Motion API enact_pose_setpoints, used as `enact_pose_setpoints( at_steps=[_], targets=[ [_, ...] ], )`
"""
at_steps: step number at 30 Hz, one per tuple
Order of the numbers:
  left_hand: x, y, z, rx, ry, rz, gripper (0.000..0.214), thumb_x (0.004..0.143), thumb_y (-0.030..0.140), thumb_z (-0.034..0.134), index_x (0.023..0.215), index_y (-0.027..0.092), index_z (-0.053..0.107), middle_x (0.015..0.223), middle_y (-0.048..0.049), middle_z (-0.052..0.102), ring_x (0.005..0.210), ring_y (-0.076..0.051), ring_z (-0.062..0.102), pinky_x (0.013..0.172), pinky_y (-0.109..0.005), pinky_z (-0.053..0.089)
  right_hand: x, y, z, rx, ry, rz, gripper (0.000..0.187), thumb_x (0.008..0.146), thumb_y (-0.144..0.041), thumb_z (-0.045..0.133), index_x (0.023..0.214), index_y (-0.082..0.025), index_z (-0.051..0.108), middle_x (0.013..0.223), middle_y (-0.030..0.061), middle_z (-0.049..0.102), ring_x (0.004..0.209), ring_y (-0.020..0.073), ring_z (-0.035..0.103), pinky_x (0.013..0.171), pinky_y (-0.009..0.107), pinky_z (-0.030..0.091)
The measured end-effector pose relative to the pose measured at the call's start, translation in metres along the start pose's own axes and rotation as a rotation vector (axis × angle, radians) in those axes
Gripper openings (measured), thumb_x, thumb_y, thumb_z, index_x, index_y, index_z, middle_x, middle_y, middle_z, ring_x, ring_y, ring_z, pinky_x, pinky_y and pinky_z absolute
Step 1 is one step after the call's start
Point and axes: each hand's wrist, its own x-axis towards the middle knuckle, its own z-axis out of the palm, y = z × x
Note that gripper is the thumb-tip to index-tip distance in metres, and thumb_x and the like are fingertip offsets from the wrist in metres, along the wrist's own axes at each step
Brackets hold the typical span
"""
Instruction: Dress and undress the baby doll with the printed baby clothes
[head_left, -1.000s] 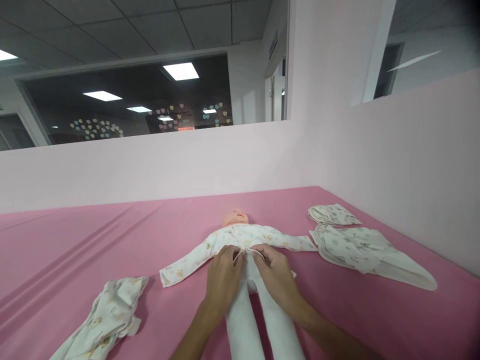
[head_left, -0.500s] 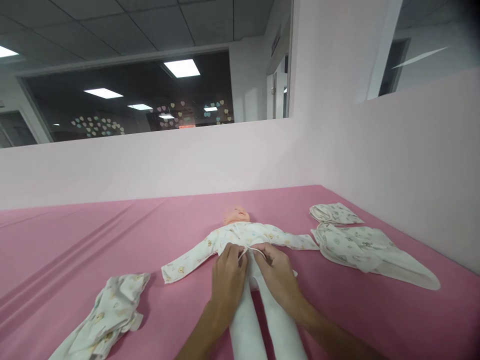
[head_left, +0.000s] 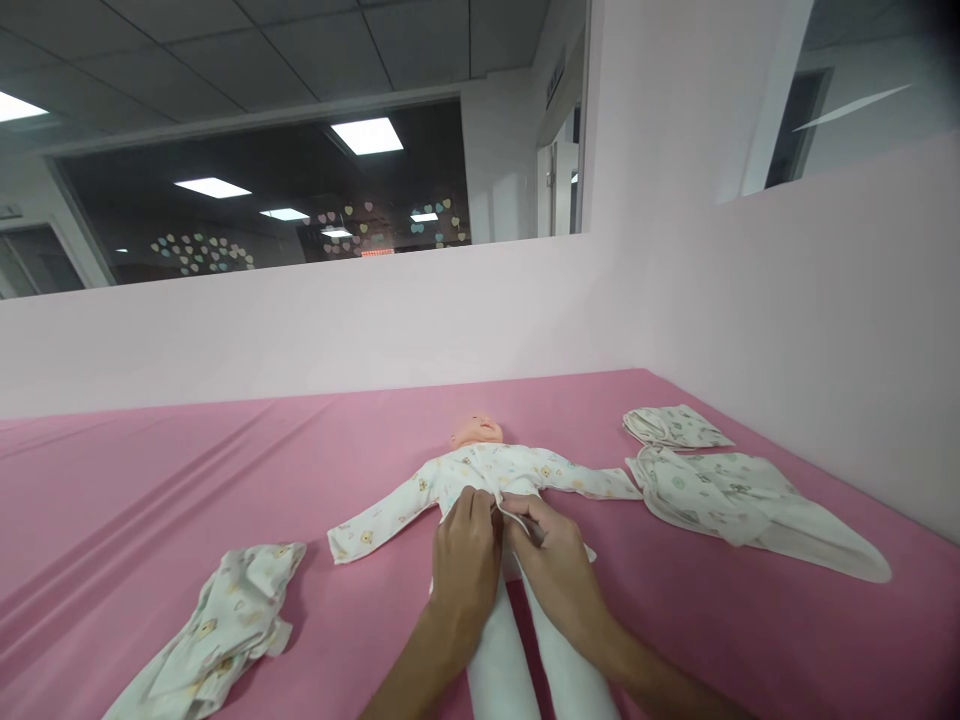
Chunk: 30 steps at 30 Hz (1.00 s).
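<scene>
A baby doll (head_left: 478,431) lies on its back on the pink sheet, head toward the wall. It wears a white printed baby top (head_left: 491,466) with both sleeves stretched out to the sides, and its white legs (head_left: 501,650) point toward me. Over the doll's belly my left hand (head_left: 469,550) is closed, its fingertips pinched on a thin white tie string. Close beside it, my right hand (head_left: 551,555) pinches the white tie string (head_left: 517,517), which loops across its fingers. The fingertips of the left hand and the exact knot area are partly hidden.
A crumpled printed baby garment (head_left: 232,625) lies at the left front. Two folded printed cloth items, a smaller one (head_left: 679,427) behind a larger one (head_left: 750,500), lie at the right. The pink sheet (head_left: 187,480) meets a pale wall (head_left: 337,330) with windows above.
My hands have come closer together, and the left fingers have moved up against the string. The string's loop between the hands has drawn in. The view has shifted slightly.
</scene>
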Motion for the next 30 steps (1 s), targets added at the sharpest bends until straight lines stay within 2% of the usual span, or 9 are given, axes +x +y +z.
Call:
enact_pose_setpoints(
  at_steps=[4,8,12,15,17,20,25,27,30],
  targets=[
    [0.002,0.001,-0.002,-0.156,-0.083,-0.105,0.018,0.083,0.008,0.040,0.081,0.019,0.054,0.081,-0.0030,0.058,0.068,-0.016,0.051,0.058,-0.026,0.032,-0.001,0.000,0.001,-0.030,-0.017,-0.032,0.032,0.083,-0.018,0.045,0.103,-0.023,0.069,0.109,0.0031,0.069,0.098,0.0189,0.063,0.085,0.032,0.049],
    [0.006,0.004,-0.012,-0.341,-0.162,-0.247,0.017,0.087,0.018,0.040,0.076,0.019,0.053,0.080,-0.0031,0.059,0.071,-0.017,0.051,0.063,-0.028,0.034,-0.001,0.002,0.001,-0.051,-0.032,-0.071,0.035,0.084,-0.018,0.044,0.107,-0.025,0.070,0.117,0.0027,0.067,0.113,0.0203,0.059,0.097,0.036,0.046],
    [0.013,0.000,-0.027,-0.669,-0.302,-0.309,0.016,0.086,0.023,0.044,0.076,0.018,0.056,0.074,0.0009,0.058,0.068,-0.013,0.049,0.063,-0.025,0.037,-0.002,0.005,0.001,-0.080,-0.049,-0.052,0.037,0.085,-0.019,0.044,0.111,-0.025,0.069,0.122,0.0040,0.065,0.116,0.0213,0.058,0.101,0.040,0.044],
    [0.017,-0.008,-0.035,-0.908,-0.447,-0.390,0.016,0.086,0.027,0.047,0.083,0.018,0.059,0.066,0.0039,0.051,0.057,-0.009,0.041,0.054,-0.021,0.032,-0.003,0.006,0.002,-0.112,-0.057,-0.072,0.038,0.086,-0.018,0.043,0.113,-0.026,0.069,0.121,0.0044,0.066,0.116,0.0216,0.058,0.100,0.041,0.045],
    [0.018,-0.012,-0.037,-0.982,-0.515,-0.454,0.021,0.087,0.035,0.048,0.084,0.017,0.059,0.059,0.0059,0.042,0.049,-0.007,0.032,0.047,-0.020,0.025,-0.003,0.005,0.002,-0.137,-0.063,-0.101,0.040,0.086,-0.017,0.042,0.114,-0.027,0.068,0.123,0.0039,0.065,0.119,0.0212,0.056,0.102,0.040,0.044],
    [0.020,-0.014,-0.034,-0.952,-0.493,-0.463,0.031,0.087,0.045,0.049,0.075,0.016,0.055,0.054,0.0065,0.039,0.048,-0.007,0.029,0.045,-0.020,0.022,-0.003,0.003,0.002,-0.178,-0.082,-0.146,0.041,0.086,-0.015,0.042,0.116,-0.028,0.068,0.128,0.0031,0.062,0.123,0.0202,0.053,0.105,0.040,0.041],
    [0.020,-0.012,-0.029,-0.905,-0.460,-0.463,0.030,0.087,0.042,0.048,0.070,0.018,0.048,0.052,0.0063,0.042,0.048,-0.008,0.035,0.046,-0.020,0.027,-0.003,0.004,0.003,-0.216,-0.101,-0.194,0.040,0.086,-0.014,0.041,0.111,-0.027,0.070,0.127,0.0036,0.062,0.121,0.0190,0.054,0.104,0.038,0.042],
    [0.020,-0.012,-0.029,-0.911,-0.445,-0.470,0.029,0.087,0.042,0.046,0.070,0.018,0.047,0.053,0.0065,0.041,0.047,-0.008,0.034,0.046,-0.020,0.027,-0.004,0.006,0.004,-0.212,-0.092,-0.178,0.038,0.086,-0.016,0.043,0.112,-0.025,0.069,0.128,0.0044,0.062,0.122,0.0195,0.053,0.104,0.038,0.042],
    [0.020,-0.009,-0.029,-0.885,-0.402,-0.467,0.031,0.087,0.043,0.045,0.068,0.019,0.045,0.054,0.0066,0.040,0.046,-0.008,0.033,0.046,-0.020,0.027,-0.005,0.008,0.005,-0.180,-0.050,-0.089,0.041,0.087,-0.023,0.046,0.125,-0.024,0.059,0.127,0.0057,0.061,0.119,0.0207,0.055,0.100,0.040,0.045]
  ],
)
